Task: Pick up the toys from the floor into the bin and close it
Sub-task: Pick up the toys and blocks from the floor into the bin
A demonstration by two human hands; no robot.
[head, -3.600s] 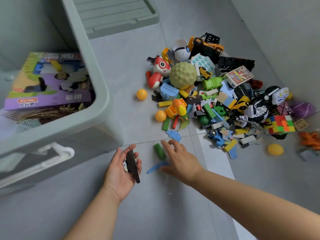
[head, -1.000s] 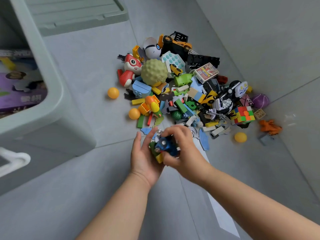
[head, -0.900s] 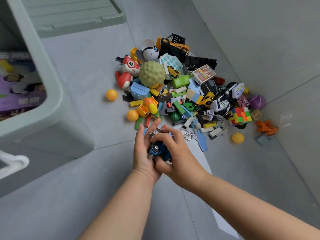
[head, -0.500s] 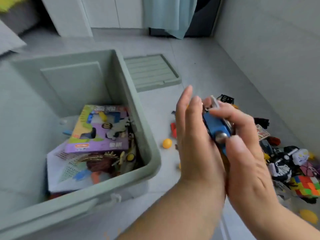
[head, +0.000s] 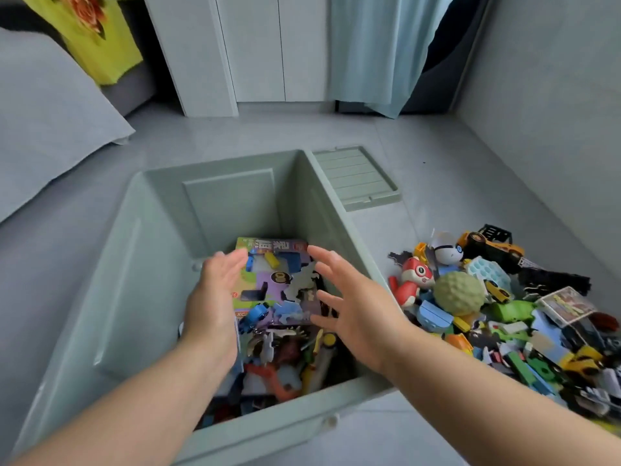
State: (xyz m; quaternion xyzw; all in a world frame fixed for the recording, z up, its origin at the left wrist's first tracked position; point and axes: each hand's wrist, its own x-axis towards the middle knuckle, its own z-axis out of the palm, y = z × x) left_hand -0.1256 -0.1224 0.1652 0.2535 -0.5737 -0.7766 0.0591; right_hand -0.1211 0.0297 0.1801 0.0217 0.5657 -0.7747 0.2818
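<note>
Head view: left hand (head: 215, 297) and right hand (head: 353, 304) both over the open bin (head: 141, 264), fingers spread, palms facing each other, nothing gripped. Between them, lower in the bin, a small blue car (head: 257, 313) at the near edge of a purple box (head: 268, 277); cannot tell whether the car is resting or in the air. More mixed toys lie at the bin's near end. Lid (head: 356, 178) flat on the floor (head: 437, 156), just beyond the bin's far right corner. Toy pile (head: 504, 317) on the floor right of the bin, with a green bumpy ball (head: 458, 292) nearest the bin wall.
</note>
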